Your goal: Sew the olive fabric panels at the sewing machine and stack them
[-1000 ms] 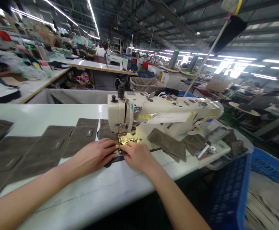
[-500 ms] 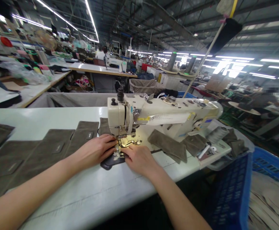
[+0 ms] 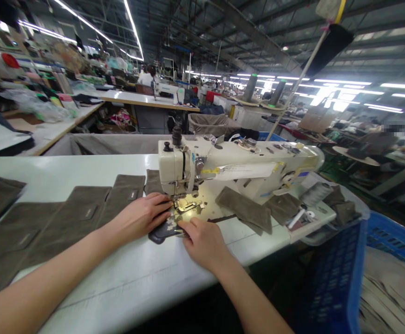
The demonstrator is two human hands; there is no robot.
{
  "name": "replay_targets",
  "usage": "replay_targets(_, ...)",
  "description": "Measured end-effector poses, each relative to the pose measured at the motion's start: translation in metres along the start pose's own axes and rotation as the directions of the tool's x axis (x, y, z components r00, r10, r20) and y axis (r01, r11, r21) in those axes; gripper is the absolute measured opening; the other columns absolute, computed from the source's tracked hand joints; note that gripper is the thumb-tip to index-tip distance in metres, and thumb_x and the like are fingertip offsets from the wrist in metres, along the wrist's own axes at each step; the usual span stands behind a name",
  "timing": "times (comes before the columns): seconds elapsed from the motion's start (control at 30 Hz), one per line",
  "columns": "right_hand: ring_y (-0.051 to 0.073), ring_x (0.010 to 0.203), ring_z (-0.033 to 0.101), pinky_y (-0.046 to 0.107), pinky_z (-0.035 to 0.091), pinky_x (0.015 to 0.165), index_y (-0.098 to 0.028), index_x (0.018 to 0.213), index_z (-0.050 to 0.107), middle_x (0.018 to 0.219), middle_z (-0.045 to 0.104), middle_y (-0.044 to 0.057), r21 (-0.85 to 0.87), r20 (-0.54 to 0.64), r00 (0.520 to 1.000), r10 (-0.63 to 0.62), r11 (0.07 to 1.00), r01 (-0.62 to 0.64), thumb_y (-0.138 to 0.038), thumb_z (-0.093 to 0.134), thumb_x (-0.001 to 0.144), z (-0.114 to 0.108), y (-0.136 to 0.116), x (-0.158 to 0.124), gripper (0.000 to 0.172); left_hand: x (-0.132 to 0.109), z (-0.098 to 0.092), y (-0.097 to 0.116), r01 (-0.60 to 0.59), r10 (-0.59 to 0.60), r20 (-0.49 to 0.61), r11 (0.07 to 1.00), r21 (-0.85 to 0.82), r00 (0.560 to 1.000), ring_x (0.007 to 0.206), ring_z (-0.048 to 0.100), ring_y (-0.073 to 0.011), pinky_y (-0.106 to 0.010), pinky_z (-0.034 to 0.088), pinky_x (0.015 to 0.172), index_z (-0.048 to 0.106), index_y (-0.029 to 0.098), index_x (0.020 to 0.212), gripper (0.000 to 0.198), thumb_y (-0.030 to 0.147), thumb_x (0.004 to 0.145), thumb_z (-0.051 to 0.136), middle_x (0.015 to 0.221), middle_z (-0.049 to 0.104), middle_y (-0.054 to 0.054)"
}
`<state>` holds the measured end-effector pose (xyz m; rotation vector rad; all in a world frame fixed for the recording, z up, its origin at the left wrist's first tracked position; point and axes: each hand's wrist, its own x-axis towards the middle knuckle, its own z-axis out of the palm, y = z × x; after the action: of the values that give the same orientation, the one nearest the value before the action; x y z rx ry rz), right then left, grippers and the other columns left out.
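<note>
The left hand (image 3: 146,214) lies palm down just left of the needle area of a cream-white metal sewing machine (image 3: 235,150). Its grip is loose, the fingers stretched forward and slightly apart, with the tips beside the small metal presser parts (image 3: 181,200); whether they pin or hold anything cannot be told.

The right hand (image 3: 202,241) is nearer the front edge of the glossy pale tabletop (image 3: 126,283). Its grip is partly closed, fingers curled and the foremost tip lowered to the yellow-lit metal plate (image 3: 207,212) under the machine head. Whether something thin is pinched there cannot be told. A gap separates the two hands, and in it shows a dark, round-cornered flat surface (image 3: 158,235) with pale patches.

Overlapping olive-brown fabric pieces (image 3: 79,208), several bearing a small label, run across the tabletop behind the left forearm, the last reaching the machine head. Right of the plate lies a folded olive-brown fabric strip (image 3: 246,209); beyond it are another brown piece (image 3: 282,206) and a grey thread spool (image 3: 316,194).
</note>
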<state>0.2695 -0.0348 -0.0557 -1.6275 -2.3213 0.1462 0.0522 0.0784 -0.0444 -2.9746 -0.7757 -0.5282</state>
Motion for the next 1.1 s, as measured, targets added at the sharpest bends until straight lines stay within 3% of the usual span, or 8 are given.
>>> replay_targets(0.27, 0.021, 0.092, 0.069, 0.030, 0.050, 0.077, -0.025, 0.126, 0.066, 0.100, 0.071, 0.004, 0.003, -0.008, 1.000, 0.003, 1.000, -0.003, -0.019, 0.056, 0.093, 0.001, 0.000, 0.001, 0.035, -0.001, 0.002, 0.003, 0.041, -0.042, -0.028, 0.999, -0.030, 0.999, 0.111, 0.066, -0.0272, -0.045, 0.056, 0.099, 0.072, 0.015, 0.120, 0.042, 0.036, 0.106, 0.038, 0.118, 0.071, -0.014)
replay_targets(0.47, 0.022, 0.093, 0.069, 0.030, 0.050, 0.077, -0.025, 0.124, 0.067, 0.100, 0.072, 0.004, 0.017, -0.022, 1.000, 0.020, 1.000, -0.020, -0.017, 0.057, 0.092, 0.002, 0.001, 0.000, 0.035, -0.007, 0.007, 0.001, 0.133, -0.133, -0.024, 0.991, -0.012, 0.991, 0.125, 0.062, -0.0298, -0.048, 0.052, 0.109, 0.067, 0.014, 0.130, 0.045, 0.038, 0.105, 0.040, 0.134, 0.067, -0.018)
replay_targets(0.63, 0.021, 0.096, 0.069, 0.028, 0.050, 0.080, -0.024, 0.123, 0.067, 0.104, 0.073, 0.005, 0.032, -0.026, 0.999, 0.036, 0.999, -0.035, -0.015, 0.057, 0.091, 0.002, 0.000, -0.001, 0.035, -0.030, -0.002, 0.004, 0.106, -0.107, -0.004, 0.994, -0.039, 0.994, 0.134, 0.059, -0.0293, -0.050, 0.048, 0.114, 0.066, 0.018, 0.135, 0.042, 0.035, 0.103, 0.045, 0.142, 0.064, -0.015)
replay_targets(0.8, 0.022, 0.096, 0.070, 0.029, 0.050, 0.081, -0.023, 0.123, 0.068, 0.106, 0.074, 0.005, 0.049, -0.020, 0.999, 0.042, 0.998, -0.041, -0.013, 0.056, 0.090, 0.004, 0.001, -0.002, 0.036, -0.064, -0.012, 0.025, 0.083, -0.083, -0.005, 0.996, -0.023, 0.997, 0.131, 0.062, -0.0295, -0.049, 0.052, 0.111, 0.067, 0.021, 0.134, 0.039, 0.031, 0.101, 0.049, 0.143, 0.064, -0.012)
replay_targets(0.93, 0.022, 0.096, 0.070, 0.030, 0.050, 0.082, -0.023, 0.124, 0.068, 0.104, 0.074, 0.005, 0.057, -0.018, 0.998, 0.060, 0.997, -0.059, -0.013, 0.056, 0.090, 0.006, 0.002, -0.003, 0.038, -0.072, -0.016, 0.038, 0.097, -0.098, -0.018, 0.993, -0.062, 0.995, 0.127, 0.064, -0.0277, -0.044, 0.055, 0.107, 0.070, 0.023, 0.131, 0.036, 0.031, 0.101, 0.050, 0.140, 0.067, -0.009)
replay_targets(1.03, 0.022, 0.096, 0.070, 0.030, 0.050, 0.082, -0.025, 0.124, 0.068, 0.104, 0.074, 0.004, 0.061, -0.021, 0.997, 0.068, 0.996, -0.067, -0.013, 0.057, 0.089, 0.006, 0.002, -0.003, 0.039, -0.063, -0.024, 0.038, 0.237, -0.245, -0.055, 0.965, -0.114, 0.968, 0.113, 0.071, -0.0253, -0.038, 0.059, 0.097, 0.076, 0.021, 0.117, 0.037, 0.036, 0.102, 0.045, 0.124, 0.075, -0.010)
replay_targets(1.1, 0.021, 0.096, 0.070, 0.029, 0.050, 0.082, -0.025, 0.123, 0.069, 0.104, 0.074, 0.003, 0.060, -0.023, 0.997, 0.069, 0.996, -0.068, -0.012, 0.057, 0.089, 0.005, 0.001, -0.002, 0.039, -0.051, -0.031, 0.033, 0.454, -0.461, -0.069, 0.885, -0.102, 0.885, 0.105, 0.071, -0.0267, -0.040, 0.058, 0.093, 0.076, 0.019, 0.112, 0.042, 0.040, 0.103, 0.041, 0.114, 0.075, -0.011)
